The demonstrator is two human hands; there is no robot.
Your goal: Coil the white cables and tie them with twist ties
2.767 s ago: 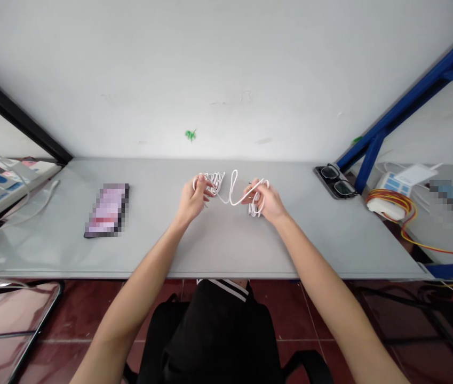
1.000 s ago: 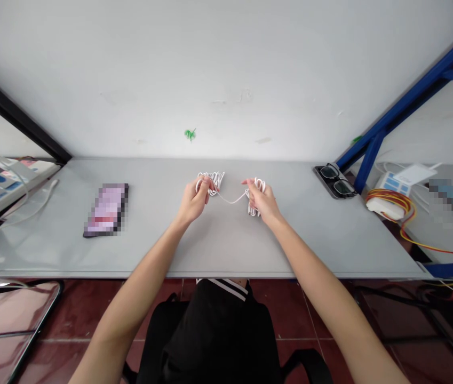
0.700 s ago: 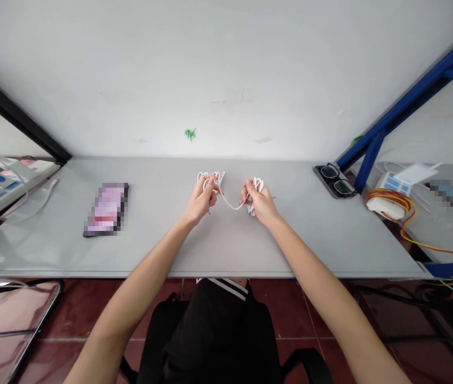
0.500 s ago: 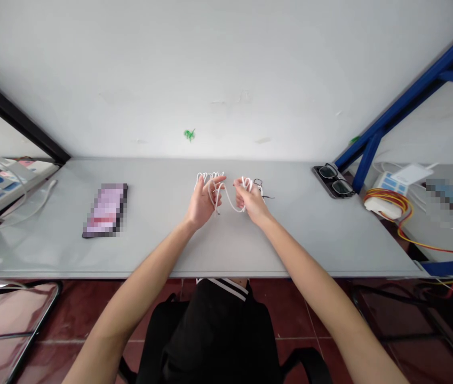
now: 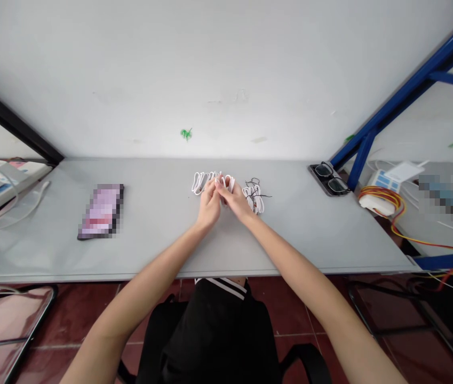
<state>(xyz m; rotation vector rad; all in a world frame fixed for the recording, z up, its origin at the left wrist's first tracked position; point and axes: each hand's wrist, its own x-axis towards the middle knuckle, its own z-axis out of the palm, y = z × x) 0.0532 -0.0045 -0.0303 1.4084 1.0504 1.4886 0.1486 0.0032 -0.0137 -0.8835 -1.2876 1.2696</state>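
While our left hand [image 5: 209, 208] and right hand [image 5: 234, 201] pinch the white cable coil [image 5: 200, 184] | long axis crosswise | cable bundle [image 5: 254, 198] to its right, nearer right hand

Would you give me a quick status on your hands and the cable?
Left hand, right hand together at the white cable loops, grip unclear. White cable bundle with thin dark wire to the right. Blurred phone, glasses well aside.

A grey desk [image 5: 150, 250] holds white cable [image 5: 255, 200], a phone [image 5: 101, 211], glasses [image 5: 329, 178].
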